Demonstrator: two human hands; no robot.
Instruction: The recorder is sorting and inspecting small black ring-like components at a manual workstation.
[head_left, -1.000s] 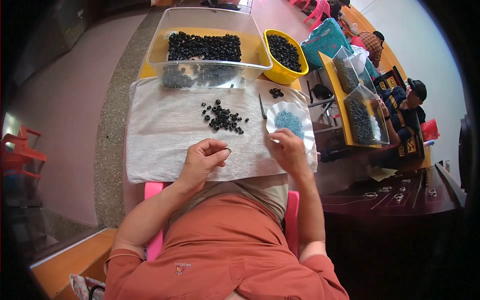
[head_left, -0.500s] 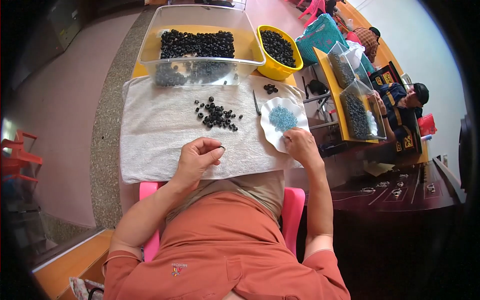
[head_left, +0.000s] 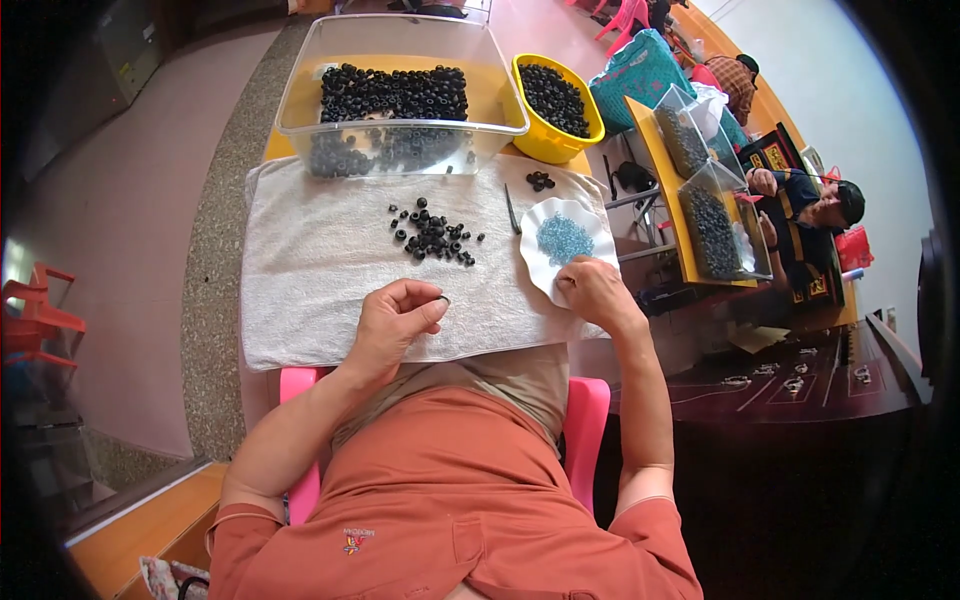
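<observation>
My left hand [head_left: 395, 318] hovers over the near part of the white towel [head_left: 300, 290]. Thumb and forefinger pinch a small black ring-like piece [head_left: 443, 297], possibly a bead. At the near rim of a wavy white dish [head_left: 537, 268], my right hand [head_left: 597, 295] has its fingers pressed together; whatever they hold is hidden. Tiny clear-blue beads [head_left: 565, 237] fill the dish's middle. Loose black beads [head_left: 432, 235] of mixed sizes are scattered on the towel beyond my left hand. Dark tweezers [head_left: 511, 210] lie left of the dish, and a small cluster of black beads [head_left: 540, 181] sits behind it.
Beyond the towel stands a big clear plastic bin [head_left: 400, 128] of black beads, with a yellow tub [head_left: 555, 146] of them on its right. Farther right, another table [head_left: 668, 190] carries clear bead bins [head_left: 725, 235], and a person [head_left: 800, 205] sits behind it.
My right hand has shifted slightly left and away from me along the dish's rim. My left hand keeps its pinch, nearly still. The person at the right has moved their hands.
</observation>
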